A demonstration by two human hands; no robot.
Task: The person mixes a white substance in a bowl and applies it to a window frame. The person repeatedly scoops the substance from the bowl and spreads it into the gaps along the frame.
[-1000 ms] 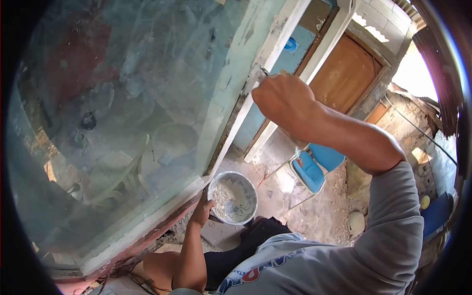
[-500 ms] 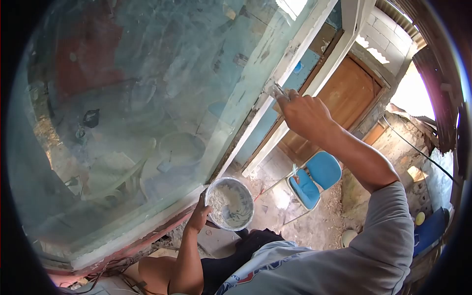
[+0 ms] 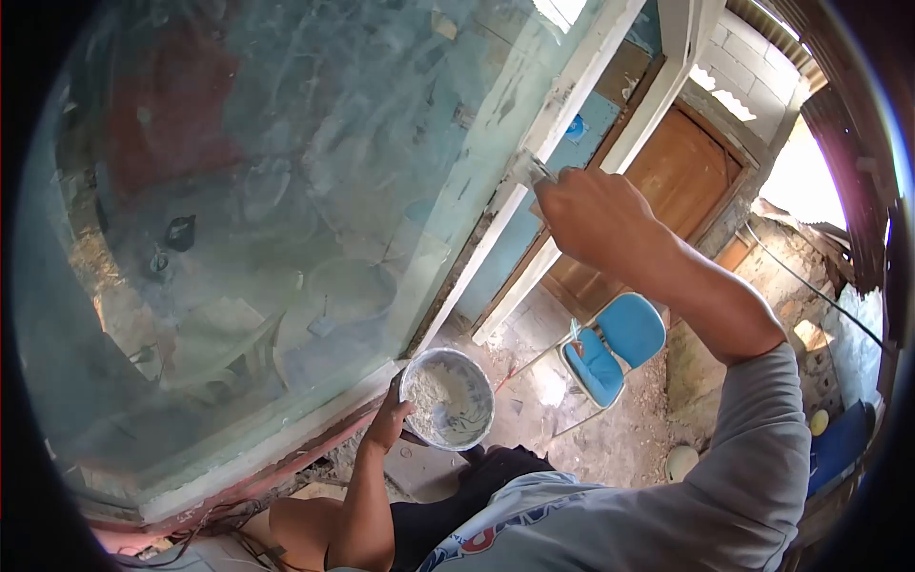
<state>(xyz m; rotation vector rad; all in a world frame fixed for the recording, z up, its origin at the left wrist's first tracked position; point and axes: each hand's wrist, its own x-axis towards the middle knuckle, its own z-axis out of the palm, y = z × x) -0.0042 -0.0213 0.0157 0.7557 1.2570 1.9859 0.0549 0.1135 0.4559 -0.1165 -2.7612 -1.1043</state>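
My left hand (image 3: 389,419) grips the rim of a round metal bowl (image 3: 487,405) low in the middle of the view. Whitish paste (image 3: 438,393) lies inside it, smeared up one wall. My right hand (image 3: 596,214) is raised, its fingers closed round a putty knife (image 3: 540,170). The blade meets the white window frame post (image 3: 562,114), whose surface has bare, chipped patches along its edge. Most of the knife's handle is hidden in my fist.
A large glass pane (image 3: 315,172) fills the left side. Beyond the post stand a blue folding chair (image 3: 629,329) and a brown wooden door (image 3: 681,186). Rubble and cables (image 3: 205,534) lie along the lower left. A blue object (image 3: 839,453) stands at the right edge.
My right hand and the putty knife have shifted very slightly along the post, and the right elbow has moved a little outward. The bowl stays nearly in place in my left hand.
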